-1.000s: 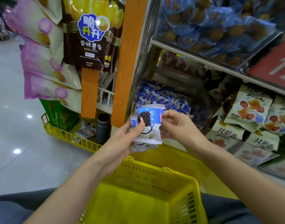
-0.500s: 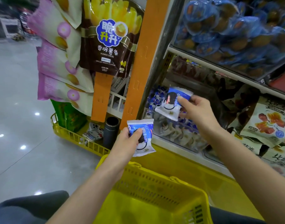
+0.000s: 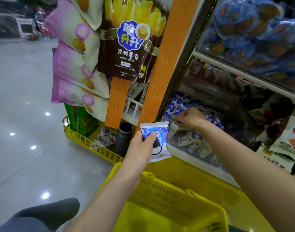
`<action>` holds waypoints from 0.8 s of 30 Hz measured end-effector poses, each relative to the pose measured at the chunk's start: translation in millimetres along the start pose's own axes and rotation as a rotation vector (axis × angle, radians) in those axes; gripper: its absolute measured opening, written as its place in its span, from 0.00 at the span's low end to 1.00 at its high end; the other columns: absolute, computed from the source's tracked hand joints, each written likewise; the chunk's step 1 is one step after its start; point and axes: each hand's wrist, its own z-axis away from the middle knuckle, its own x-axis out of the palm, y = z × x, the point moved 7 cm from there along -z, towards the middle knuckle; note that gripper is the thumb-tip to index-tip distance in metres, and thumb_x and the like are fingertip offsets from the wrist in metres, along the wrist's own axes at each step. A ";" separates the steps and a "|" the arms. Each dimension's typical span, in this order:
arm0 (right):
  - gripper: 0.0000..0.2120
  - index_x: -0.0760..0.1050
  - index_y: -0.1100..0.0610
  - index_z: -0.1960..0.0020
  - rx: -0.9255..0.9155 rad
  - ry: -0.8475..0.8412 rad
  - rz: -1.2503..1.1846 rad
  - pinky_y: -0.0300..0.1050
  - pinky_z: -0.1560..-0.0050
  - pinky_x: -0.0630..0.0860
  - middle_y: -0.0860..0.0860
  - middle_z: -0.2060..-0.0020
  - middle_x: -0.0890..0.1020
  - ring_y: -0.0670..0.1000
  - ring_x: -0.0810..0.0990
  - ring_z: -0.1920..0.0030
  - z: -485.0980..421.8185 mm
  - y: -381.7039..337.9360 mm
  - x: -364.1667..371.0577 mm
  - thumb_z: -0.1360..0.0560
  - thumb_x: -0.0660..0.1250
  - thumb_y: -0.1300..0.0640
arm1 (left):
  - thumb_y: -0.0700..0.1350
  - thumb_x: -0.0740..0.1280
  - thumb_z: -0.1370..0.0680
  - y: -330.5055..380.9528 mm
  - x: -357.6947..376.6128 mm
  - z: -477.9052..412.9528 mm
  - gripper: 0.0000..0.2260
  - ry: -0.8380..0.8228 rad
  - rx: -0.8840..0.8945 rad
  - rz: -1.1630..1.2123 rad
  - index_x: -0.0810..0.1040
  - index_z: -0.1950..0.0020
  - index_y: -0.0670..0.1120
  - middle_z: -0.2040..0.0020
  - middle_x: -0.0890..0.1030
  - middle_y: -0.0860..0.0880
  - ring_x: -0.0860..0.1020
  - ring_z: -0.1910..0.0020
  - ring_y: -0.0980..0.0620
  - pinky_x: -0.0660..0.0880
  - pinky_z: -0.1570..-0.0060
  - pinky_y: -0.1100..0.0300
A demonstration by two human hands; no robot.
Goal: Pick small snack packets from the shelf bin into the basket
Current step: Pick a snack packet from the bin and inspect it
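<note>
A yellow basket (image 3: 175,198) sits low in front of me. Just above its far rim, my left hand (image 3: 140,146) grips a blue-and-white snack packet (image 3: 158,143) with a dark cookie picture. My right hand (image 3: 188,117) reaches into the clear shelf bin (image 3: 193,146), knuckles up, with its fingers down among several matching blue-and-white packets (image 3: 180,104). The fingertips are hidden among the packets, so whether they hold one is unclear.
An orange upright strip (image 3: 161,72) stands left of the bin, with a brown potato-stick bag (image 3: 126,51) and pink bags (image 3: 71,67) hanging beside it. Below sits a low yellow rack (image 3: 86,143) holding a dark cylinder (image 3: 123,138). Blue wrapped snacks (image 3: 254,39) fill the shelf above.
My hands separated from holding packets together. My right hand carried a packet up to the bin and now sits down among the packets. My left hand kept its packet near the basket.
</note>
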 end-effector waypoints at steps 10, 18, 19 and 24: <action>0.18 0.75 0.62 0.43 -0.067 -0.108 -0.066 0.34 0.63 0.76 0.54 0.57 0.80 0.45 0.81 0.64 12.7 1.9 -6.7 0.23 0.62 0.48 | 0.48 0.59 0.20 -6.5 4.2 0.9 0.09 -0.005 0.007 -0.091 0.72 0.42 0.47 0.50 0.78 0.50 0.76 0.56 0.61 0.68 0.74 0.78; 0.07 0.76 0.49 0.49 -0.470 0.086 -0.280 0.34 0.55 0.75 0.43 0.56 0.81 0.40 0.78 0.56 122.8 6.9 -11.1 0.23 0.60 0.50 | 0.44 0.60 0.20 -19.3 28.6 14.8 0.09 -0.162 0.028 -0.198 0.74 0.42 0.43 0.51 0.83 0.47 0.80 0.52 0.55 0.75 0.54 0.66; 0.06 0.77 0.50 0.50 -0.441 0.006 -0.296 0.34 0.55 0.75 0.44 0.56 0.81 0.40 0.78 0.57 129.6 14.7 -0.5 0.23 0.62 0.51 | 0.43 0.60 0.20 -22.0 33.1 17.0 0.11 -0.181 0.019 -0.218 0.74 0.40 0.42 0.46 0.81 0.43 0.80 0.47 0.50 0.75 0.50 0.62; 0.09 0.77 0.53 0.61 -0.283 -0.142 -0.567 0.33 0.67 0.75 0.48 0.68 0.81 0.39 0.77 0.69 139.4 53.5 24.3 0.26 0.66 0.65 | 0.38 0.62 0.21 -37.6 50.6 23.3 0.12 -0.267 -0.001 -0.253 0.71 0.38 0.39 0.43 0.79 0.38 0.79 0.46 0.44 0.74 0.46 0.54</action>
